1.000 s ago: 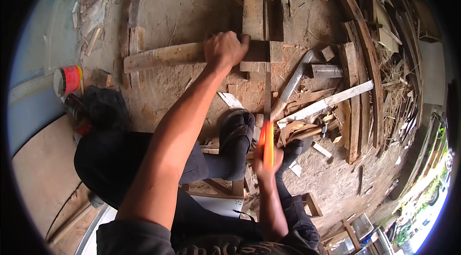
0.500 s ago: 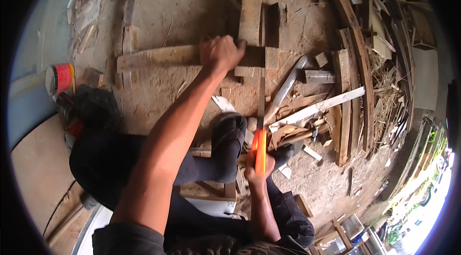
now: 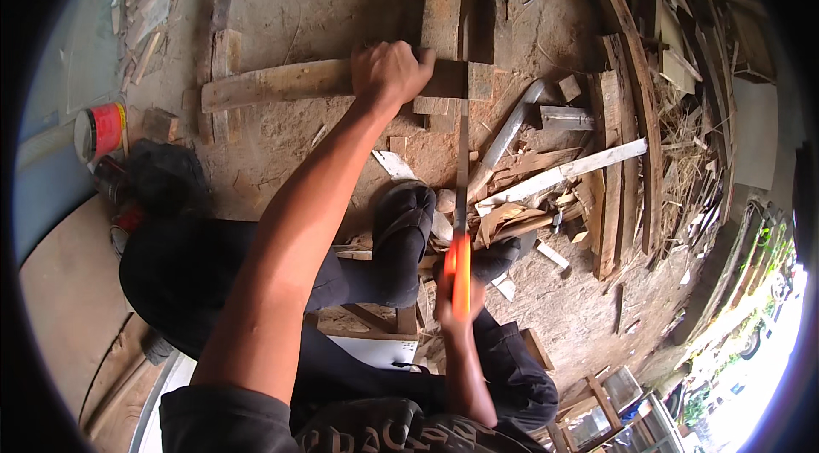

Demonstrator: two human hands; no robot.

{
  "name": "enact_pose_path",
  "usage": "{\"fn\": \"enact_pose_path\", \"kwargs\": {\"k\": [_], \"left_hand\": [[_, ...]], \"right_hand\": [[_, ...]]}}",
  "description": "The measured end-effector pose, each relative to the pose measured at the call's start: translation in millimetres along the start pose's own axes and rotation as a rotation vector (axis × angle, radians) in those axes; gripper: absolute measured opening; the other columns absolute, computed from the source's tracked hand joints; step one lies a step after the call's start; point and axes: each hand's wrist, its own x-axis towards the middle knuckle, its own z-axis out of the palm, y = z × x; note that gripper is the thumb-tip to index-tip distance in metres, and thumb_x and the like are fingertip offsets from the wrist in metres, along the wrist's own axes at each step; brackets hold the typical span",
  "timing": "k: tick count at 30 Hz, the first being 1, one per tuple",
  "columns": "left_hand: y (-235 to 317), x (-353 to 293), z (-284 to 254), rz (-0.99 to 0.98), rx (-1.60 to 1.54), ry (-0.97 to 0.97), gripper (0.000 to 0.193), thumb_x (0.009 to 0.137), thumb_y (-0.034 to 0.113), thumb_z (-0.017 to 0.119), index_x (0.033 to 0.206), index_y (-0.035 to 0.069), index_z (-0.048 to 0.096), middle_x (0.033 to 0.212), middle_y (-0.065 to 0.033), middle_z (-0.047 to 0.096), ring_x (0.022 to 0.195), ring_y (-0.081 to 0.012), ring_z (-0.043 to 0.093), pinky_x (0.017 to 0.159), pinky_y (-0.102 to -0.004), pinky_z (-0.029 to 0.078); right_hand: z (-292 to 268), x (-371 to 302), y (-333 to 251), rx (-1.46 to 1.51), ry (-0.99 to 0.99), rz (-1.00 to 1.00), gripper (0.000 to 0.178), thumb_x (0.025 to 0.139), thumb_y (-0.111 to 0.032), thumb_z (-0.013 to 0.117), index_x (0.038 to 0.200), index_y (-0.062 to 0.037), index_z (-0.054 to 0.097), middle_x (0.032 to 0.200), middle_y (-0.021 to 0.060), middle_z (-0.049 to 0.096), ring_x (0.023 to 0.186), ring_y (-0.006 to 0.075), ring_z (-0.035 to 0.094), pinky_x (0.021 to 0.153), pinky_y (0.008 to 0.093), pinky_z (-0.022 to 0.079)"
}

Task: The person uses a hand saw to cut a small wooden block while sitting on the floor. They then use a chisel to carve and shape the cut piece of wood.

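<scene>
My right hand (image 3: 455, 301) is wrapped round the orange handle of a handsaw (image 3: 461, 176), low in front of my body. The narrow blade points away from me and crosses a wooden plank (image 3: 277, 84) close to its right end. Closed over that plank, just left of the blade, my left hand (image 3: 390, 75) presses it down. Under the plank's right part lies a wooden block (image 3: 442, 14) running away from me. Another piece of timber (image 3: 226, 52) sits under its left part. How deep the blade sits in the wood cannot be made out.
Scrap wood (image 3: 512, 218) and a white-painted strip (image 3: 567, 173) lie right of the saw. Long boards (image 3: 627, 163) stretch along the right side. My feet (image 3: 405, 223) are near the blade. At left stand a red can (image 3: 106, 130) and a black bag (image 3: 171, 180).
The handsaw has been drawn back toward me along its length, with my right hand on it. My left hand keeps its place on the plank. The whole view has shifted slightly.
</scene>
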Motion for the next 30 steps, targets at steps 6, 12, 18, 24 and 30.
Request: {"fn": "enact_pose_path", "kwargs": {"k": [6,12,18,24,30], "left_hand": [[-3,-3,3,0.06,-0.019,0.038,0.055,0.093,0.051,0.056,0.079,0.003,0.078,0.082,-0.0238,0.073,0.081,-0.0383,0.074,0.086,-0.0491,0.054],[-1,-5,-5,0.023,-0.048,-0.045,0.056,0.094,0.049,0.052,0.084,0.001,0.078,0.084,-0.027,0.072,0.084,-0.0413,0.073,0.081,-0.0493,0.057],[-1,-3,-2,0.01,0.016,0.036,0.054,0.094,0.05,0.054,0.086,0.003,0.079,0.086,-0.0235,0.074,0.085,-0.039,0.074,0.082,-0.0488,0.057],[1,-3,-10,0.074,-0.043,-0.028,0.051,0.094,0.048,0.055,0.086,0.004,0.079,0.085,-0.0234,0.073,0.084,-0.0387,0.074,0.083,-0.0482,0.057],[-2,-4,-4,-0.024,-0.059,0.004,0.053,0.095,0.05,0.054,0.084,0.004,0.078,0.086,-0.0236,0.074,0.084,-0.0388,0.074,0.082,-0.0468,0.057]], "right_hand": [[3,85,-17,0.249,0.027,0.338,0.016,0.087,-0.014,0.062,0.086,0.0009,0.068,0.063,0.0157,0.064,0.055,0.0255,0.064,0.054,0.0388,0.048],[27,74,-13,0.215,0.131,0.076,0.012,0.082,-0.011,0.069,0.078,-0.001,0.065,0.057,0.0159,0.055,0.045,0.0301,0.056,0.047,0.0361,0.045],[-13,14,10,-0.034,-0.011,0.028,0.021,0.08,-0.012,0.064,0.094,0.0006,0.072,0.09,0.0214,0.07,0.078,0.0305,0.069,0.08,0.0407,0.053],[41,142,-9,0.23,0.101,0.116,0.014,0.081,-0.011,0.066,0.071,-0.0017,0.061,0.056,0.0149,0.054,0.048,0.0302,0.057,0.048,0.0407,0.042],[-45,-58,-31,-0.031,-0.116,0.33,0.027,0.081,-0.01,0.056,0.098,0.0016,0.072,0.094,0.0252,0.072,0.083,0.0367,0.073,0.078,0.0448,0.056]]}}
